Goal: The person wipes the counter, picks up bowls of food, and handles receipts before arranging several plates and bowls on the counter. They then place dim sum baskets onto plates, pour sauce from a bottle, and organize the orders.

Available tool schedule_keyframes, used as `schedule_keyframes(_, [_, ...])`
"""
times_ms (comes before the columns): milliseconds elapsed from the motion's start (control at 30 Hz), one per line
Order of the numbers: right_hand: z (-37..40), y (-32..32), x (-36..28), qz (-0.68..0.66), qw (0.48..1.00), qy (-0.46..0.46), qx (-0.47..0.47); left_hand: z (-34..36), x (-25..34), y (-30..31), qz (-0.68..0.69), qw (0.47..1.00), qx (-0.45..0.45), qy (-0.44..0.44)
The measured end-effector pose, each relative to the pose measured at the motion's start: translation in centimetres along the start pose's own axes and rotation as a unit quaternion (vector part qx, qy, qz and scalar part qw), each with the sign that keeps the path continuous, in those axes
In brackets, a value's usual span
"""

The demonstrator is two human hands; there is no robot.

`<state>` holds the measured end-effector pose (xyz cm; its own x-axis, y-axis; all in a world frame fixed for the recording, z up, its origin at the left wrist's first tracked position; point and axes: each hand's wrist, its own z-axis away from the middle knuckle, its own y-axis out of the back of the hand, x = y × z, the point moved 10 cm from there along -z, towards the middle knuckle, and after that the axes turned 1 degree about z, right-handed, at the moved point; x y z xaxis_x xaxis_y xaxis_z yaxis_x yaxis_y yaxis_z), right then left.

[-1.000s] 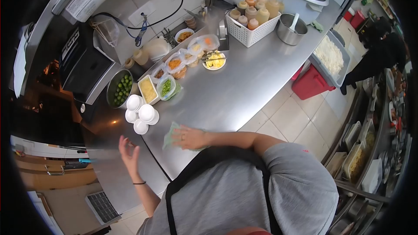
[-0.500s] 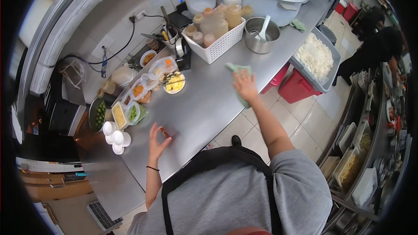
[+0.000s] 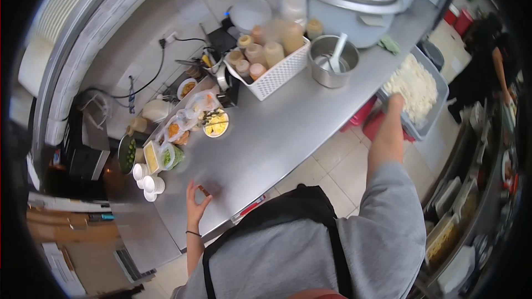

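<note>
Over the front left of the steel counter point(image 3: 249, 158), my left hand point(image 3: 197, 202) pinches a small brown item point(image 3: 204, 190) between thumb and fingers. Stretched out to the right, my right hand point(image 3: 395, 101) is at the near edge of the grey bin of white rice point(image 3: 413, 86); its fingers are mostly hidden, and no cloth shows by it. Beyond my left hand are stacked white cups point(image 3: 153, 184), a bag of chopped greens point(image 3: 172, 156) and a bowl of yellow pieces point(image 3: 215, 123).
A white basket of bottles point(image 3: 277, 72), a steel pot with a white ladle point(image 3: 332, 66) and a large lidded cooker point(image 3: 349, 16) line the counter's back. A green cloth point(image 3: 389, 44) lies near the cooker. A person in dark clothes point(image 3: 476, 77) stands at the right by food trays.
My right hand has left the counter, where it was on a green cloth, and moved right to the rice bin. My left hand keeps its pinch. The view has shifted.
</note>
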<state>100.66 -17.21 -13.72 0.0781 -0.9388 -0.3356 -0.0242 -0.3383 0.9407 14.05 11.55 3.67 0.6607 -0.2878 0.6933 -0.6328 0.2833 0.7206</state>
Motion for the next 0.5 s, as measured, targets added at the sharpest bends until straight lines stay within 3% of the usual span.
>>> schedule_keyframes(33, [-3.9, -2.7, 2.8, -0.053, 0.996, -0.017, 0.068, 0.4, -0.5, 0.6, -0.002, 1.0, 0.02, 0.005])
schedule_keyframes(67, [-2.5, 2.7, 0.0, 0.026, 0.991, 0.045, 0.127, 0.6, -1.2, 1.3, 0.004, 0.999, 0.048, 0.017])
schedule_keyframes(100, [-1.4, 5.5, -1.9, -0.071, 0.98, 0.053, 0.178, 0.5, -1.5, 1.2, -0.027, 0.999, 0.037, 0.012])
schedule_keyframes(133, [0.0, 7.0, -4.7, -0.124, 0.984, 0.052, 0.12, 0.6, -1.6, 1.5, -0.061, 0.998, 0.027, 0.011])
schedule_keyframes(200, [0.3, 6.9, -9.5, -0.259, 0.946, 0.14, 0.136, -0.4, 0.1, 2.3, -0.07, 0.997, 0.042, -0.002])
schedule_keyframes(233, [2.1, 5.1, -13.0, -0.193, 0.963, 0.185, -0.011, -1.0, 0.2, 2.7, -0.073, 0.996, 0.055, 0.005])
schedule_keyframes(300, [6.7, 2.5, -15.8, 0.096, 0.96, 0.244, 0.094, -2.7, -0.7, 2.9, -0.093, 0.992, 0.084, 0.02])
schedule_keyframes(367, [11.9, 4.1, -18.4, 0.076, 0.958, 0.271, 0.053, -4.6, -1.9, 3.1, -0.107, 0.988, 0.11, 0.033])
schedule_keyframes(433, [16.3, 3.3, -20.6, 0.027, 0.923, 0.378, 0.066, -6.2, -3.1, 4.0, -0.111, 0.98, 0.146, 0.074])
schedule_keyframes(500, [22.6, 4.8, -21.1, -0.002, 0.917, 0.397, 0.034, -7.6, -3.4, 4.7, -0.088, 0.976, 0.179, 0.085])
